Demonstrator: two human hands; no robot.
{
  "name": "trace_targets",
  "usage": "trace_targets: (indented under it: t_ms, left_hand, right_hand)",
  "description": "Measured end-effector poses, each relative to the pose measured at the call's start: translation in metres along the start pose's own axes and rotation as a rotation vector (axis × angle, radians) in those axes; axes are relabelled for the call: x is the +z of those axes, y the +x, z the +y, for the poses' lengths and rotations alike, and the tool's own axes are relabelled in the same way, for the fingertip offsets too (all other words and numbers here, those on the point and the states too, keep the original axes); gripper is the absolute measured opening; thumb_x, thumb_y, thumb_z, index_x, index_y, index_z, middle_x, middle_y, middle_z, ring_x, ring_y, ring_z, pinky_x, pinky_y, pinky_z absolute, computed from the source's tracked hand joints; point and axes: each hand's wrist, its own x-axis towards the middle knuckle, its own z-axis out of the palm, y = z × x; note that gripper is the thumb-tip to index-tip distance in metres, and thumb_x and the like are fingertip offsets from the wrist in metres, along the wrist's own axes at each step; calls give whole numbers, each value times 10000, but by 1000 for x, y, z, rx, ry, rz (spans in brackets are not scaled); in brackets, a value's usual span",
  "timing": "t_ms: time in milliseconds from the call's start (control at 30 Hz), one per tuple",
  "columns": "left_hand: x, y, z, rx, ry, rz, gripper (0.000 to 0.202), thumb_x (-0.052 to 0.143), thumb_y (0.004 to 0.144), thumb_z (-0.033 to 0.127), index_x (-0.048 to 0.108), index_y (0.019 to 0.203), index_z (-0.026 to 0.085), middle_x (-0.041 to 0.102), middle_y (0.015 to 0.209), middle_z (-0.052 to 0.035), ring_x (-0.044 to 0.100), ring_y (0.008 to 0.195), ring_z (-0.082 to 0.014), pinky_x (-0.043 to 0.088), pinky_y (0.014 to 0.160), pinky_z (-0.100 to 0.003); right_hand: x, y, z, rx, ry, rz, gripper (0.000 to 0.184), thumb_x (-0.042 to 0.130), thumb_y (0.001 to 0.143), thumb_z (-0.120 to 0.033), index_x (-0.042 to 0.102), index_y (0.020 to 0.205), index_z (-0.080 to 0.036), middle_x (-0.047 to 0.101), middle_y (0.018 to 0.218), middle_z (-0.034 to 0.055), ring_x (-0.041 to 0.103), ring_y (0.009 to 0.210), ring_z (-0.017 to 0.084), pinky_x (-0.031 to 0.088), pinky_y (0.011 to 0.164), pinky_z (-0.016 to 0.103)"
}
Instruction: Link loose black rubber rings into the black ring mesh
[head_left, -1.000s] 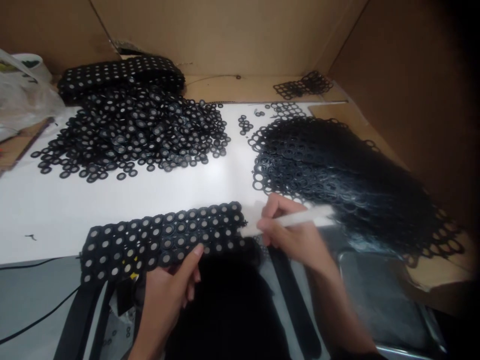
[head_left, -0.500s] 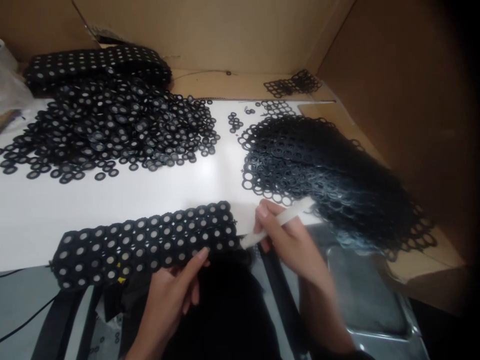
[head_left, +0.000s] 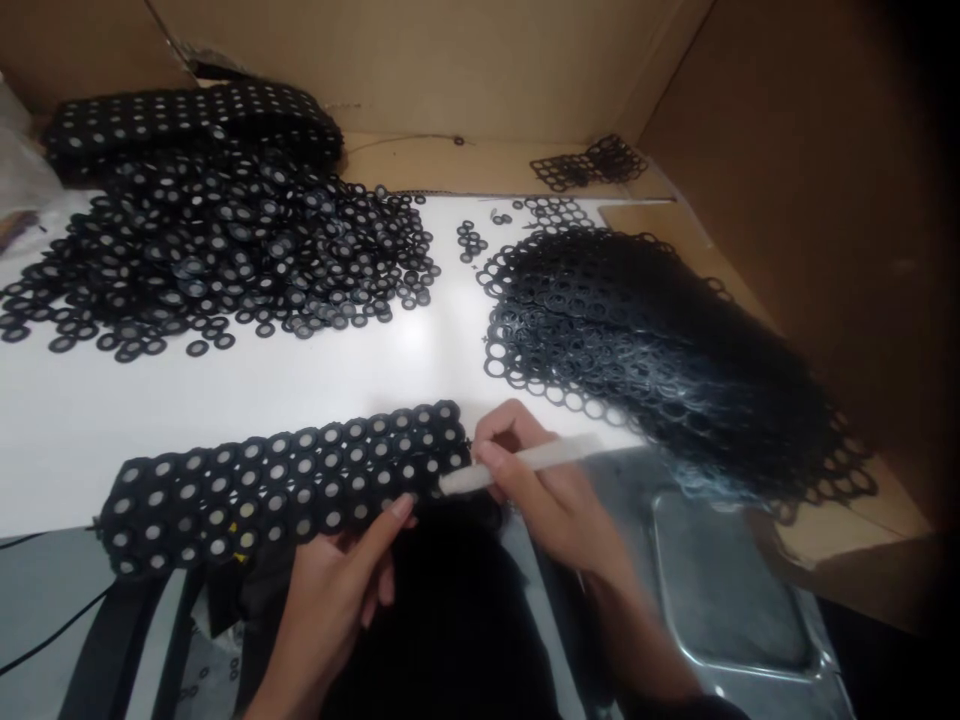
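A long black sheet of joined rings with pale centres [head_left: 277, 480] lies across the near edge of the white table [head_left: 322, 385]. My left hand [head_left: 337, 585] grips its near edge, thumb on top. My right hand [head_left: 544, 480] is closed on a white stick tool [head_left: 525, 462] whose tip touches the sheet's right end.
A big heap of loose black rings [head_left: 217, 255] fills the far left, with another stacked sheet [head_left: 187, 115] behind it. A dark mound of empty ring webbing [head_left: 660, 340] lies at the right. A metal tray [head_left: 727, 590] sits near right. Cardboard walls [head_left: 787, 150] enclose the back and right.
My right hand has slid left with the stick, bringing its tip onto the sheet's right end. The left hand has kept its hold.
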Motion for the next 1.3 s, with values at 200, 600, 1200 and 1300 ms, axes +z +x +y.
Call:
trace_targets:
  t_ms: [200, 600, 1200, 1300]
  left_hand:
    - [3, -3, 8, -43, -16, -8, 548, 833, 789, 676, 712, 728, 145, 492, 437, 34, 356, 324, -63, 214, 320, -165]
    - [5, -3, 10, -87, -135, 13, 542, 907, 737, 638, 704, 691, 138, 373, 391, 79, 273, 333, -23, 154, 343, -149]
    - [13, -7, 8, -20, -150, 47, 674, 823, 834, 584, 408, 456, 212, 330, 385, 54, 293, 343, -48, 171, 349, -204]
    - [16, -8, 11, -82, -135, 10, 645, 797, 818, 655, 505, 473, 195, 356, 370, 41, 304, 335, -52, 174, 345, -195]
  right_hand:
    - [4, -1, 4, -20, 27, 36, 46, 490, 1131, -281, 515, 1166, -267, 522, 747, -52, 515, 575, 133, 401, 540, 279]
    - [11, -2, 1, -36, 7, 23, 61, 471, 1114, -260, 477, 1173, -272, 514, 711, -60, 484, 535, 129, 386, 497, 264]
    - [3, -13, 12, -93, -23, 164, 144, 466, 1130, -309, 602, 1150, -264, 493, 682, -49, 458, 488, 131, 365, 454, 268]
    - [1, -12, 16, -85, 7, 143, 135, 476, 1132, -318, 597, 1155, -262, 498, 721, -43, 487, 518, 129, 380, 473, 263]
